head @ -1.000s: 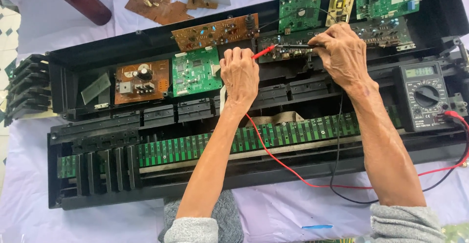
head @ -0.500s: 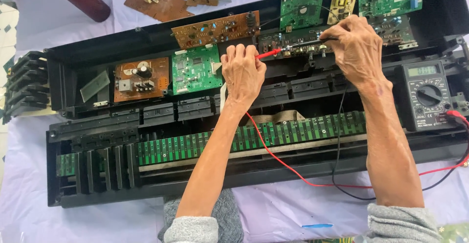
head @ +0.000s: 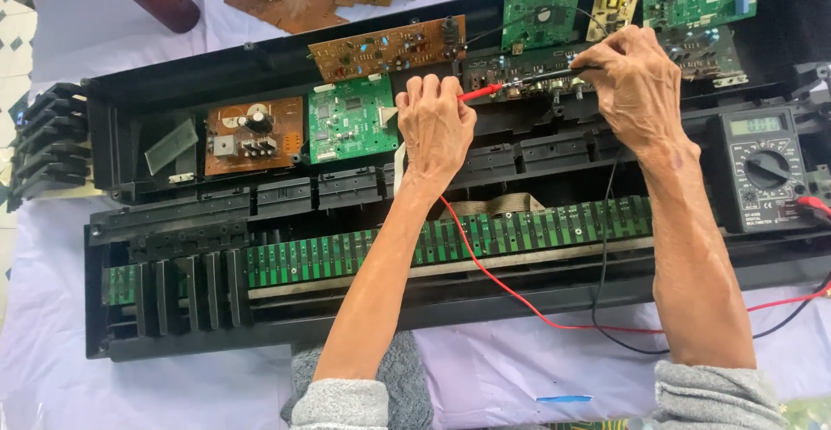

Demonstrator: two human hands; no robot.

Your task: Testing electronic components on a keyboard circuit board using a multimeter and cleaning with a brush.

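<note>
Probing dark circuit board (head: 528, 75) at twelve o'clock.
Left hand (head: 435, 127) pinched shut on red probe (head: 479, 93), right hand (head: 636, 84) on black probe (head: 558, 73); slipped tips could bridge contacts.

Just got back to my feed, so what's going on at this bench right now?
A person leans over an opened black keyboard casing with its circuit boards exposed. The left hand holds a red probe, and the right hand holds a black probe; both tips rest on the dark board at the back. Red and black leads run to a multimeter on the right. A green key-contact strip lies across the front.
</note>
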